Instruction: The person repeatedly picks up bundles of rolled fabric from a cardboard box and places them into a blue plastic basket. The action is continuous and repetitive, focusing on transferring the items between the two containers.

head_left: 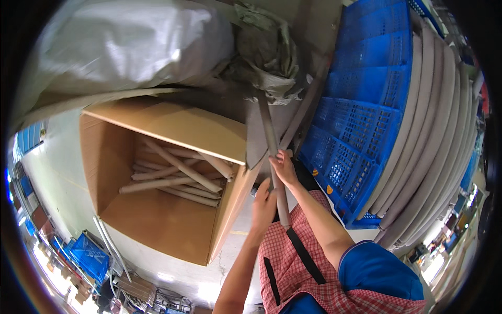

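My right hand (pixel 284 170) grips a long grey padded tube (pixel 270 128) that runs up from my checked apron toward a crumpled sack (pixel 266 52). My left hand (pixel 264 206) is just left of the tube's lower part, fingers loosely bent and apart. To its left, a cardboard box (pixel 146 225) lies with its opening toward me, holding several similar tubes (pixel 172 186) in a loose pile. Another long piece (pixel 302 115) leans behind the tube in my hand.
A stack of blue plastic crates (pixel 358 104) stands at the right, with several long, bent grey pieces (pixel 429 131) beside it. A large white plastic-wrapped bundle (pixel 130 47) is above the box. Pale rods (pixel 110 246) and a blue bundle (pixel 89 256) lie at the lower left.
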`<state>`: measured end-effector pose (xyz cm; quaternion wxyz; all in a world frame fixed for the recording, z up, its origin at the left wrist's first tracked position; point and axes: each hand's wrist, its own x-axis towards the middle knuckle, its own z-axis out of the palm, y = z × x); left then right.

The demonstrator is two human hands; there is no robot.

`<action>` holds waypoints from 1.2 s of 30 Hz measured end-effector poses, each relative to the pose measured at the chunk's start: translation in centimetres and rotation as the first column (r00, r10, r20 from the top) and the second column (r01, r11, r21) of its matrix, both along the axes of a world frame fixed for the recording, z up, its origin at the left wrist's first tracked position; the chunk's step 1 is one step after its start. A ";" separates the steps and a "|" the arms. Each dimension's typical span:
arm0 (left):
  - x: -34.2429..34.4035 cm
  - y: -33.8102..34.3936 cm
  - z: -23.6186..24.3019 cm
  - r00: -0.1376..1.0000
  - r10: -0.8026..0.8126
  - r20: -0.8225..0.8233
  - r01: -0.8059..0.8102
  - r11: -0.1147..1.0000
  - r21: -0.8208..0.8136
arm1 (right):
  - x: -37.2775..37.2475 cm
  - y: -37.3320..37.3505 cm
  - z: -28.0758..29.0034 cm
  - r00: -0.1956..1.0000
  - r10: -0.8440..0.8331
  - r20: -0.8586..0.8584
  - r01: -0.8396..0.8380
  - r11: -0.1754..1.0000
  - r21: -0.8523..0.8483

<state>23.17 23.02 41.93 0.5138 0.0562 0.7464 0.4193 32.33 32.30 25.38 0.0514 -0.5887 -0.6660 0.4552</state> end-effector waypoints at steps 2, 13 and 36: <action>4.9 0.8 -9.2 0.963 -0.188 -0.194 0.139 0.960 -0.244 | 1.4 1.6 -5.1 0.974 -0.224 -0.036 0.208 0.945 -0.250; 7.0 3.0 -16.9 0.701 0.301 0.647 -0.178 0.952 -0.249 | 1.2 15.8 -28.7 0.906 -0.169 0.387 0.267 0.940 -0.214; 4.0 7.5 24.5 0.828 -0.098 0.551 -0.101 0.942 0.320 | 11.8 1.4 42.1 0.866 0.050 -0.498 -0.149 0.976 -0.160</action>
